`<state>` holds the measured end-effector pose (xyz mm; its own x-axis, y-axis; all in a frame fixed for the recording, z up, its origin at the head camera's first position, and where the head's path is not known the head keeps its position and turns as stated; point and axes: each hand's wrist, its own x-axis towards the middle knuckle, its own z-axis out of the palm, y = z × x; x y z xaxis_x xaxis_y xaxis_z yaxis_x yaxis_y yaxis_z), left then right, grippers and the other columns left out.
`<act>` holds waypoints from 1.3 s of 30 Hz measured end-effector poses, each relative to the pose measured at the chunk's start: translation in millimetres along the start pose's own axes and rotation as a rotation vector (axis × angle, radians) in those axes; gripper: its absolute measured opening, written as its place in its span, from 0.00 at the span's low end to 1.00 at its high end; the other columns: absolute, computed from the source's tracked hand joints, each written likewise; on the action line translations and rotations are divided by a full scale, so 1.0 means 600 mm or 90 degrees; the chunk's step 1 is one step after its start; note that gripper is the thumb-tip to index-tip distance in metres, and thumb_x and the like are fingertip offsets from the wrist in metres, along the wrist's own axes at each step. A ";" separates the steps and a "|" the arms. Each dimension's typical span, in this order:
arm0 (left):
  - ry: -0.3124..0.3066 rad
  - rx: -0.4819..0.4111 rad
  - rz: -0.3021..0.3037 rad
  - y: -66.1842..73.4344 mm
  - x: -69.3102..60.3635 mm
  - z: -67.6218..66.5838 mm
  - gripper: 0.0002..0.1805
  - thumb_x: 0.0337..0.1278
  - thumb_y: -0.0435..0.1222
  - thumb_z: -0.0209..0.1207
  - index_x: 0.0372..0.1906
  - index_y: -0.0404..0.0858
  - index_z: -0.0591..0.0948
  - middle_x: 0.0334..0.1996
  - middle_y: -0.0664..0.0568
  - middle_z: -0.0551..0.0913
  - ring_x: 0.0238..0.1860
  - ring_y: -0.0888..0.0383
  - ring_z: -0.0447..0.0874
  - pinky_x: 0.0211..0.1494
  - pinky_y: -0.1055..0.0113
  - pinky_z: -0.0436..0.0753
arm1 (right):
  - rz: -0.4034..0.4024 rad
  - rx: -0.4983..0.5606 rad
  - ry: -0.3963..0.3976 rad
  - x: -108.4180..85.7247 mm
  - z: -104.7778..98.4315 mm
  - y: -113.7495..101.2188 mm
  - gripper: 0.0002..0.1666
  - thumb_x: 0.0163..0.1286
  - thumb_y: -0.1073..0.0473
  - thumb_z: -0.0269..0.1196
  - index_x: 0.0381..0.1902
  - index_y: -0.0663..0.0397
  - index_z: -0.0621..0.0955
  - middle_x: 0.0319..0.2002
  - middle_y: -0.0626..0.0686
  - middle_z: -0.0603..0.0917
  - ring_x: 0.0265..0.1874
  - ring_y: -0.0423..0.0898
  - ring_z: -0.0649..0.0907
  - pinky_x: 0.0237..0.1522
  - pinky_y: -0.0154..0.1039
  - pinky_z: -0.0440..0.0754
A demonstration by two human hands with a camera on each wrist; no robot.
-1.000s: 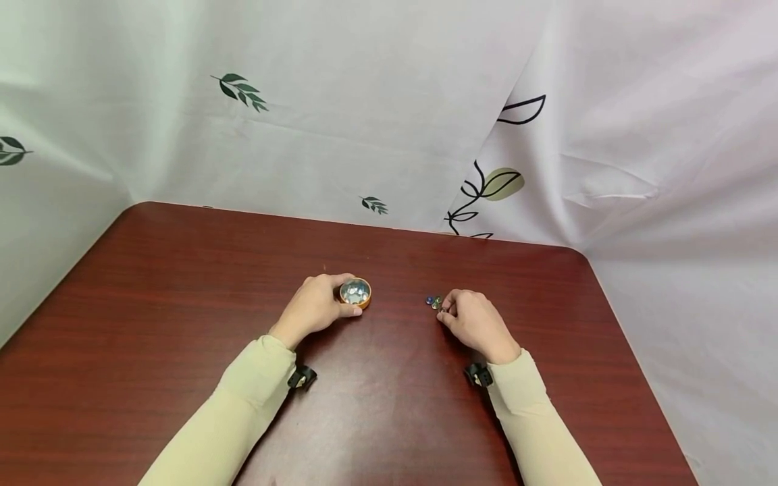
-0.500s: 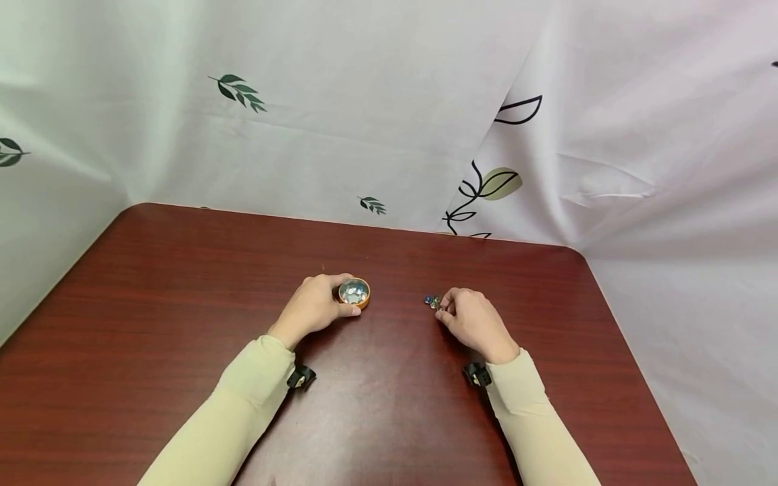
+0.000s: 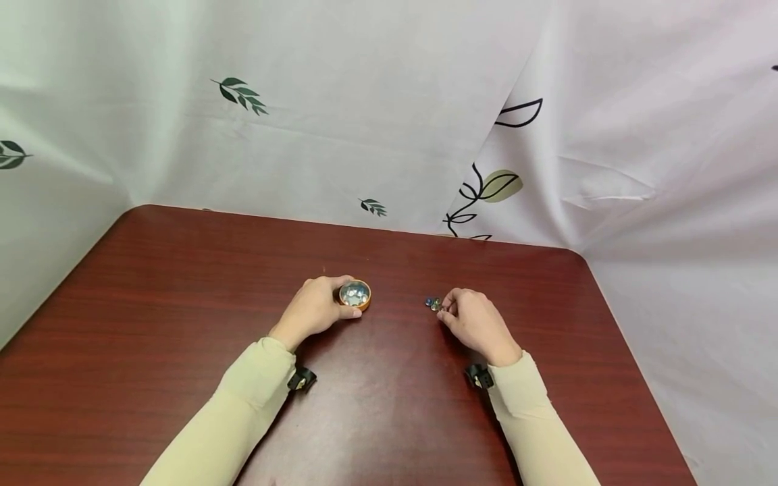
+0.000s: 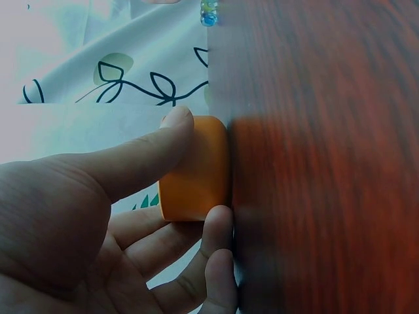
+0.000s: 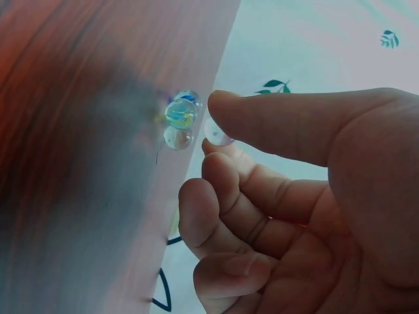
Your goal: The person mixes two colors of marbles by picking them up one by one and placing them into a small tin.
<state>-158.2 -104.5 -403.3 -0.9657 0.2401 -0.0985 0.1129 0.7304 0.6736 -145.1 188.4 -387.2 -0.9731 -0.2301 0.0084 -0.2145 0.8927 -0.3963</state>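
Observation:
My left hand (image 3: 312, 309) grips a small round orange tub (image 3: 355, 295) with a shiny, silvery-looking top. Its thumb and fingers lie around the side, and in the left wrist view the tub's smooth orange wall (image 4: 194, 173) stands against the table. To the right, my right hand (image 3: 480, 324) pinches a clear marble (image 5: 218, 133) between thumb and forefinger. Just beyond those fingertips several glass marbles (image 3: 432, 303) sit bunched on the table. One of them, a yellow-and-blue swirled marble (image 5: 181, 114), shows plainly in the right wrist view.
Both hands work over a dark red wood-grain table (image 3: 389, 391) with rounded far corners. A white curtain (image 3: 340, 121) printed with leaves hangs along its back and sides. Each wrist carries a black strapped camera (image 3: 302, 379).
Almost nothing differs. The left hand keeps its hold on the tub, and the right hand stays at the marbles with only slight finger movement.

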 end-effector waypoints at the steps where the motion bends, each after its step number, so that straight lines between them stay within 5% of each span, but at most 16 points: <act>1: 0.001 0.000 0.000 0.000 0.000 0.000 0.34 0.52 0.43 0.75 0.66 0.45 0.79 0.50 0.47 0.86 0.57 0.44 0.79 0.58 0.50 0.78 | -0.002 0.000 0.000 0.000 0.000 0.000 0.07 0.65 0.59 0.69 0.30 0.51 0.81 0.23 0.44 0.78 0.23 0.42 0.75 0.30 0.39 0.75; 39: -0.003 0.006 -0.003 -0.001 0.000 -0.003 0.36 0.52 0.44 0.75 0.67 0.44 0.78 0.51 0.45 0.86 0.61 0.38 0.75 0.60 0.48 0.76 | -0.055 0.014 0.026 0.020 0.002 -0.061 0.07 0.64 0.59 0.70 0.30 0.51 0.81 0.26 0.45 0.77 0.25 0.42 0.75 0.31 0.39 0.75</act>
<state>-158.5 -105.9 -402.5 -0.9650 0.2400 -0.1058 0.1102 0.7371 0.6667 -148.8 152.3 -373.5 -0.9540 -0.2888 0.0811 -0.2958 0.8614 -0.4129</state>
